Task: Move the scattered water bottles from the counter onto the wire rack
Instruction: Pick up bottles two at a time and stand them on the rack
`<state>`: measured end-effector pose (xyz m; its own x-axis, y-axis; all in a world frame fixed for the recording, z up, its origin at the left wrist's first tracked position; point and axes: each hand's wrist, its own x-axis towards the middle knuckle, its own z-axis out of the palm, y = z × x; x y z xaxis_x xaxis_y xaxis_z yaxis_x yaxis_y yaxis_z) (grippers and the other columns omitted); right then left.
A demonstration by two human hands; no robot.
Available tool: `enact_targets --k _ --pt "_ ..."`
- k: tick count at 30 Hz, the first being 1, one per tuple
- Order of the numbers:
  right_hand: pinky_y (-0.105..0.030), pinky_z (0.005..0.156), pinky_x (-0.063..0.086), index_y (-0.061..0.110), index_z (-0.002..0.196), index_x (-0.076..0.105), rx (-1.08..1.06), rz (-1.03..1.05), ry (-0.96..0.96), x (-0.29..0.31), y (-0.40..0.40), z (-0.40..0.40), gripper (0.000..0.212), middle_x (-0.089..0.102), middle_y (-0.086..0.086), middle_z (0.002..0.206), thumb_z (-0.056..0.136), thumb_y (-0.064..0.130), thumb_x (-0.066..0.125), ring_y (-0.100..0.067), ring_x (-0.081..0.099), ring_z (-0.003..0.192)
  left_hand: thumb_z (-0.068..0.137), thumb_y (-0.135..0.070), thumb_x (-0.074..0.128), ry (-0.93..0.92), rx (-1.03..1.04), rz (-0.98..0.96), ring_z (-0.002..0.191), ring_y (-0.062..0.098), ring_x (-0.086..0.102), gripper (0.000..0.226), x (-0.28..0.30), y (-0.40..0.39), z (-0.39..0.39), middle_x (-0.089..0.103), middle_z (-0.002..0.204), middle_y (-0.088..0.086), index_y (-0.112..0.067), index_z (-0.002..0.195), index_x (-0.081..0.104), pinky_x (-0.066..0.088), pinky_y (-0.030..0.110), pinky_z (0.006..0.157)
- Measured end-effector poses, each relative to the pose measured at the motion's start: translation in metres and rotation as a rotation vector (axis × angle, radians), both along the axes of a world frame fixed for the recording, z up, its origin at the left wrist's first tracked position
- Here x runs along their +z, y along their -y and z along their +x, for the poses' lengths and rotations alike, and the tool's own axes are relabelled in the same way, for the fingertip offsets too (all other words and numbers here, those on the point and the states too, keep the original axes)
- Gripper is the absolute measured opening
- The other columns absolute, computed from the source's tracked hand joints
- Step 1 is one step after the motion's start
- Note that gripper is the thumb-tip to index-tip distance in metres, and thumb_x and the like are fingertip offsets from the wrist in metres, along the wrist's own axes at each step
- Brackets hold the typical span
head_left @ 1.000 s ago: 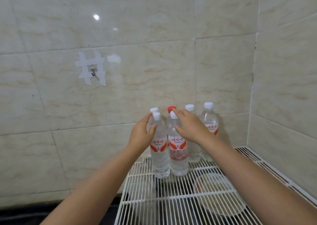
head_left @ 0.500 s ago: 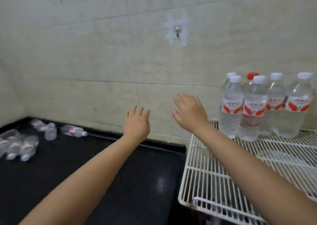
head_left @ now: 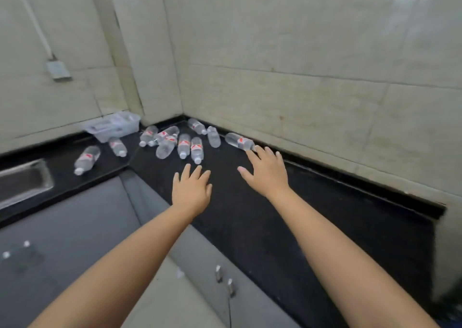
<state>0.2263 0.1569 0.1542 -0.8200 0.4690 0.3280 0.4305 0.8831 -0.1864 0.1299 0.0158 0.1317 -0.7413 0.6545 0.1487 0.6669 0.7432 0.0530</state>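
Head view:
Bottles: about ten water bottles [head_left: 197, 149] are counted, all lying on the black counter [head_left: 287, 217] toward 11–12 o'clock.
Left hand [head_left: 191, 190]: fingers spread, nothing gripped.
Right hand [head_left: 267, 171]: fingers splayed, empty, just beside one bottle [head_left: 238, 141] at 12 o'clock.
Tub: one clear tub [head_left: 113, 126] at 10 o'clock.
Wire rack: unseen.

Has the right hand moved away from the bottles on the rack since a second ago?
Yes. The right hand has left the rack, now out of view, and reaches open over the black counter toward a lying bottle by the wall.
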Motion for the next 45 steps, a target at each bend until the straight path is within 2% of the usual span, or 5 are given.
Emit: enact_targets --k 12,28,35,42,45 --pt "-0.045 0.116 0.015 0.017 0.143 0.03 0.031 -0.084 0.17 -0.061 0.013 -0.178 0.055 0.027 -0.008 0.153 0.095 0.042 0.039 -0.028 0.02 0.143 0.101 -0.034 0.023 0.132 0.116 0.013 0.146 0.025 0.005 0.045 -0.066 0.057 -0.152 0.021 0.156 -0.002 -0.024 0.145 0.026 0.009 0.041 0.118" --pt "-0.037 0.111 0.029 0.01 0.141 0.033 -0.115 -0.324 0.302 -0.128 -0.095 -0.43 0.055 0.038 -0.013 0.146 0.095 0.038 0.042 -0.028 0.034 0.135 0.095 -0.043 0.009 0.15 -0.016 -0.151 0.147 0.025 0.003 0.056 -0.11 -0.022 -0.428 0.022 0.156 -0.001 -0.022 0.144 0.029 0.008 0.044 0.119" --pt "-0.035 0.106 0.032 0.011 0.14 0.03 -0.307 -0.484 0.286 -0.17 -0.077 -0.504 0.056 0.026 -0.014 0.151 0.093 0.037 0.046 -0.029 0.032 0.135 0.1 -0.036 0.024 0.268 -0.183 -0.176 0.147 0.023 0.002 0.046 -0.141 -0.075 -0.534 0.019 0.156 -0.003 -0.023 0.144 0.027 0.008 0.04 0.119" --pt "-0.038 0.101 0.039 0.012 0.143 0.021 -0.513 -0.576 0.251 -0.179 -0.09 -0.576 0.073 0.035 -0.011 0.142 0.085 0.034 0.059 -0.03 0.04 0.128 0.098 -0.027 0.037 0.531 -0.341 0.048 0.138 0.022 0.03 0.049 -0.159 -0.134 -0.609 0.03 0.151 0.006 -0.014 0.144 0.027 0.029 0.034 0.113" --pt "-0.038 0.1 0.039 0.013 0.144 0.017 -0.623 -0.584 0.265 -0.187 -0.095 -0.589 0.076 0.036 -0.009 0.142 0.085 0.041 0.057 -0.029 0.039 0.127 0.095 -0.024 0.045 0.656 -0.293 0.164 0.139 0.025 0.026 0.058 -0.158 -0.17 -0.622 0.024 0.151 0.013 -0.006 0.144 0.02 0.027 0.035 0.114"
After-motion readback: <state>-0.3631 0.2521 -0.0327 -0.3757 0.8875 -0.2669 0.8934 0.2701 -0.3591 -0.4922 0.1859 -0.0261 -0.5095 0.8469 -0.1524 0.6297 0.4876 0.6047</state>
